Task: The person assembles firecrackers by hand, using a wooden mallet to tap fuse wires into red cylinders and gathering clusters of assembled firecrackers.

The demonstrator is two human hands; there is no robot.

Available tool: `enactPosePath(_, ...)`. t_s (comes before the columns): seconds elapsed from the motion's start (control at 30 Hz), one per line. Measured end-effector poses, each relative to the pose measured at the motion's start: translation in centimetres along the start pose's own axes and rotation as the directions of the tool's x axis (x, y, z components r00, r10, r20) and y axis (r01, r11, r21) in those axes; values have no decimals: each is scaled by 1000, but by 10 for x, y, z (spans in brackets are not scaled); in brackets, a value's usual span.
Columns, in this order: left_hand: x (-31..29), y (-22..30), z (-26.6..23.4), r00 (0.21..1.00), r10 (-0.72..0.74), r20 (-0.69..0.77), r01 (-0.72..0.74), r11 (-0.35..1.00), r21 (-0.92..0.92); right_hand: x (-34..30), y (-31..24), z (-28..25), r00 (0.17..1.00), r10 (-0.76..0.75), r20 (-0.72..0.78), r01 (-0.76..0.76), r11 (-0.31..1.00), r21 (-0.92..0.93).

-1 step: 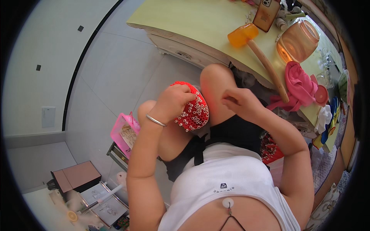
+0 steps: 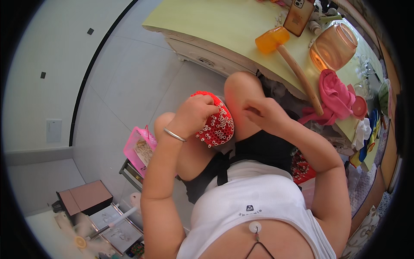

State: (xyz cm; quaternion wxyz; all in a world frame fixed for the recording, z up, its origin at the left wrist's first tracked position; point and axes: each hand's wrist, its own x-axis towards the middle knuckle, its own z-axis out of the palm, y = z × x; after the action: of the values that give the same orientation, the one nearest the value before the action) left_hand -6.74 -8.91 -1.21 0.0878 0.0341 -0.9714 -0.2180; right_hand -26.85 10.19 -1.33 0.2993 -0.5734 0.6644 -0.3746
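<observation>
Red bundle [image 2: 219, 127], left hand [image 2: 196, 113] curled over

So the pale green table [image 2: 207, 26] is carrying a whole pile of random stuff lol. 1 orange mallet [image 2: 293, 64] is lying there, its wooden handle pointing toward a crumpled pink cloth [image 2: 332, 93]. 1 phone [image 2: 298, 17] is lying back-up right next to the mallet's head, and a see-through peachy jar [image 2: 334, 46] is sitting near it. White tissue [image 2: 361, 133] is bunching up below the cloth. Over on the left, 2 dark squares [image 2: 90, 31] are dotting the pale wall panel, and down in the corner a blurry fan [image 2: 80, 241] is standing near a brownish-pink box [image 2: 85, 197].
</observation>
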Motion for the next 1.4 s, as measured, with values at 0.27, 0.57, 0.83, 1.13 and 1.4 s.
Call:
enactPosePath(0.27, -5, 14, -39, 979, -82, -188, 75, 996, -46, 51, -18, 40, 936, -296, -188, 303, 953, 8)
enactPosePath(0.57, -3, 34, -83, 742, -454, -493, 73, 786, -614, 102, -73, 41, 982, -182, 53, 103, 746, 658)
enactPosePath(0.83, -29, 3, -7, 966, -125, -228, 90, 983, -158, 97, -99, 27, 986, -166, -1, 137, 810, 571)
enactPosePath(1.13, -32, -4, 3, 982, -118, -146, 113, 993, -36, 89, -74, 37, 970, -239, -33, 213, 786, 581)
enactPosePath(1.4, -37, -7, 14, 974, -42, -222, 45, 999, 7, 85, -67, 38, 977, -214, -14, 190, 836, 514)
